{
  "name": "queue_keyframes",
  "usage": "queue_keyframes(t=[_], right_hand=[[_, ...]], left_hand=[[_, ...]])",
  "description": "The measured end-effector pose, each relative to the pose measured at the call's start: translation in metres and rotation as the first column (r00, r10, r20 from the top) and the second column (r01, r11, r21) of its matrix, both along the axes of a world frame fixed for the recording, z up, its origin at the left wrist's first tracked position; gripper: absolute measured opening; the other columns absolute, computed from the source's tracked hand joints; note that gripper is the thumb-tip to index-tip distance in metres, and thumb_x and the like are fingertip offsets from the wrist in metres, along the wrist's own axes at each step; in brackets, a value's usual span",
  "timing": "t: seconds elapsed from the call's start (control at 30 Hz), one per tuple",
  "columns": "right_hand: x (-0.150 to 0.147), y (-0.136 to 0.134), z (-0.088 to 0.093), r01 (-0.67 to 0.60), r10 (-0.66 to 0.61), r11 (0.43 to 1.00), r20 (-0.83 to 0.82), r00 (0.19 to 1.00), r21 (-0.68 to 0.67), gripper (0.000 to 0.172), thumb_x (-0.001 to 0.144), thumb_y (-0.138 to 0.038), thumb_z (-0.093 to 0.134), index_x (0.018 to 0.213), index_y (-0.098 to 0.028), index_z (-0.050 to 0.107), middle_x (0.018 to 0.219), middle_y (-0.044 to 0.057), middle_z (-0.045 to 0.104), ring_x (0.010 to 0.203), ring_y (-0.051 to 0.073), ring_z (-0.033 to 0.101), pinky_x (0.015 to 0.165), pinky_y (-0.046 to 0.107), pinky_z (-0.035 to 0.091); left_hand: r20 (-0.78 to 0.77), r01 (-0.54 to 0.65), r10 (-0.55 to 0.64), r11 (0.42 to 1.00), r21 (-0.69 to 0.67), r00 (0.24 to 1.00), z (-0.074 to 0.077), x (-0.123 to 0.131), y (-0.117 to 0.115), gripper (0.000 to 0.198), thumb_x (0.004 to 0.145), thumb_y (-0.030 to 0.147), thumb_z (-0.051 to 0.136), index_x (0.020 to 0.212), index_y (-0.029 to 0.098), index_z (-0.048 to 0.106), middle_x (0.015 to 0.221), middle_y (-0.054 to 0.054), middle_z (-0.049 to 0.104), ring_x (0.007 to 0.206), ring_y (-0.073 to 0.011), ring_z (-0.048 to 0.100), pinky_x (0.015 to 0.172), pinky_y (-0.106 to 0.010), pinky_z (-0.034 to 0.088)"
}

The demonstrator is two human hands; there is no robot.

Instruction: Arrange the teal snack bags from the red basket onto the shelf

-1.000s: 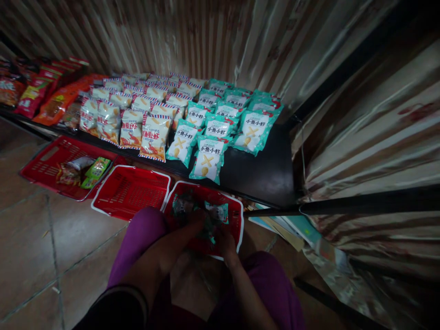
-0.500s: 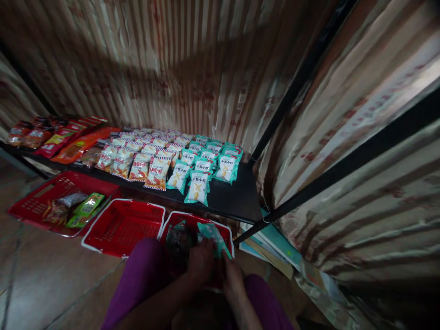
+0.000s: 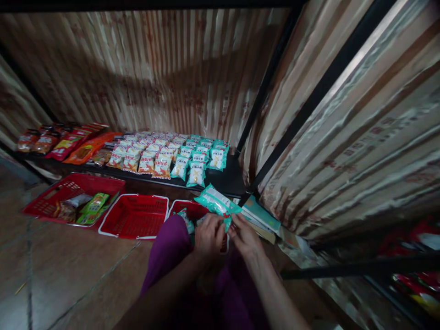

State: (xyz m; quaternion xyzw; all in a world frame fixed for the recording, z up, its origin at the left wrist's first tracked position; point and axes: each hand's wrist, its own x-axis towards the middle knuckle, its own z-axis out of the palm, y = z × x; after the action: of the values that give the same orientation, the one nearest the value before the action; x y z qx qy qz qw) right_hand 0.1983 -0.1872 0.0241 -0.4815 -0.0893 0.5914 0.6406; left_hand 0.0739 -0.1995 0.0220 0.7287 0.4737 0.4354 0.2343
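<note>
Teal snack bag (image 3: 213,199) — hands (image 3: 209,234) clamped on near end — forearms (image 3: 270,277) converging.

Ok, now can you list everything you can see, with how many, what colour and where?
Held packet: one I can make out, teal, by the hands
Shelf: one, black, behind the baskets
Baskets: three, red, floor in front
Basket packet: at least one, teal, right basket
Green packets: at least two, green, left basket
Teal packets: several, teal and white, shelf's right end
Striped packets: many, white and orange, shelf's middle
Orange bag: one, orange, further left
Red bags: uncountable, red, left of that
Brown packets: several, brown, far left
Papers: several, pale and blue-green, right of baskets
Cloth: striped brown, behind and right
Floor: brown tiles, below
Legs: two, purple trousers, front
Left hand: one, bare, by the held packet
Right hand: one, bare, holding the packet's near end
</note>
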Motion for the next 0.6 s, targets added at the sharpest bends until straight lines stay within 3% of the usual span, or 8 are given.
queue_keyframes(t=[0.07,0.13,0.27,0.33,0.4,0.5,0.53,0.6], right_hand=[[0.001,-0.002,0.012,0.013,-0.014,0.999,0.020,1.000,0.031,0.035,0.055,-0.017,0.080,0.085,-0.023,0.062,0.070,-0.004,0.070,0.060,0.012,0.064,0.054,0.022,0.053],[0.003,-0.005,0.024,0.009,-0.013,0.998,0.067,0.998,0.067,0.037,0.056,-0.019,0.080,0.088,-0.022,0.062,0.072,-0.003,0.070,0.061,0.014,0.065,0.053,0.023,0.053],[0.007,-0.014,0.048,-0.073,0.057,0.988,0.119,0.991,0.134,0.037,0.056,-0.020,0.080,0.088,-0.021,0.062,0.070,-0.003,0.069,0.061,0.016,0.066,0.052,0.026,0.053],[0.008,-0.017,0.057,-0.119,0.098,0.981,0.132,0.986,0.153,0.035,0.057,-0.020,0.080,0.086,-0.021,0.062,0.071,-0.002,0.069,0.064,0.017,0.066,0.055,0.028,0.054],[0.006,-0.020,0.063,-0.182,0.155,0.970,0.167,0.974,0.162,0.032,0.058,-0.020,0.080,0.085,-0.020,0.063,0.072,0.000,0.069,0.068,0.019,0.067,0.060,0.030,0.054],[0.002,-0.022,0.067,-0.276,0.234,0.953,0.275,0.933,0.127,0.034,0.059,-0.026,0.079,0.088,-0.018,0.064,0.077,0.003,0.070,0.077,0.022,0.067,0.068,0.035,0.054],[0.001,-0.024,0.068,-0.270,0.216,0.956,0.342,0.915,0.117,0.037,0.059,-0.030,0.079,0.090,-0.017,0.065,0.080,0.004,0.070,0.080,0.023,0.067,0.071,0.037,0.054],[-0.001,-0.030,0.070,-0.167,0.047,0.971,0.545,0.837,0.173,0.043,0.064,-0.040,0.075,0.099,-0.017,0.064,0.093,0.007,0.069,0.090,0.024,0.064,0.080,0.039,0.051]], left_hand=[[0.216,-0.052,0.066,0.996,-0.070,0.974,0.010,-0.006,-0.006,0.014,0.088,0.026,0.047,0.094,0.020,0.058,0.090,-0.004,0.061,0.079,-0.0135,0.060,0.070,-0.024,0.049],[0.397,-0.128,0.184,0.978,-0.163,0.899,0.017,-0.013,-0.011,0.017,0.088,0.030,0.046,0.096,0.019,0.056,0.092,-0.004,0.061,0.082,-0.0138,0.060,0.070,-0.024,0.049],[0.577,-0.221,0.392,0.912,-0.344,0.717,0.023,-0.033,-0.010,0.025,0.085,0.035,0.051,0.104,0.019,0.055,0.103,-0.006,0.061,0.092,-0.0147,0.060,0.078,-0.025,0.049],[0.649,-0.123,0.423,0.882,-0.455,0.633,0.027,-0.042,-0.005,0.027,0.084,0.038,0.052,0.104,0.019,0.056,0.106,-0.005,0.061,0.096,-0.0154,0.059,0.080,-0.026,0.049],[0.752,0.123,0.392,0.842,-0.526,0.530,0.033,-0.051,-0.002,0.031,0.084,0.043,0.051,0.102,0.018,0.058,0.104,-0.006,0.063,0.096,-0.0174,0.061,0.078,-0.029,0.052],[0.860,0.463,0.310,0.741,-0.486,0.406,0.044,-0.059,-0.005,0.033,0.081,0.043,0.057,0.100,0.015,0.062,0.100,-0.008,0.066,0.089,-0.0204,0.064,0.071,-0.035,0.057],[0.874,0.511,0.288,0.722,-0.467,0.392,0.047,-0.060,-0.007,0.031,0.080,0.040,0.061,0.098,0.015,0.063,0.099,-0.008,0.066,0.087,-0.0204,0.064,0.070,-0.036,0.057],[0.879,0.516,0.290,0.723,-0.460,0.377,0.051,-0.060,-0.011,0.025,0.077,0.032,0.065,0.096,0.016,0.064,0.097,-0.008,0.067,0.083,-0.0189,0.064,0.065,-0.033,0.058]])
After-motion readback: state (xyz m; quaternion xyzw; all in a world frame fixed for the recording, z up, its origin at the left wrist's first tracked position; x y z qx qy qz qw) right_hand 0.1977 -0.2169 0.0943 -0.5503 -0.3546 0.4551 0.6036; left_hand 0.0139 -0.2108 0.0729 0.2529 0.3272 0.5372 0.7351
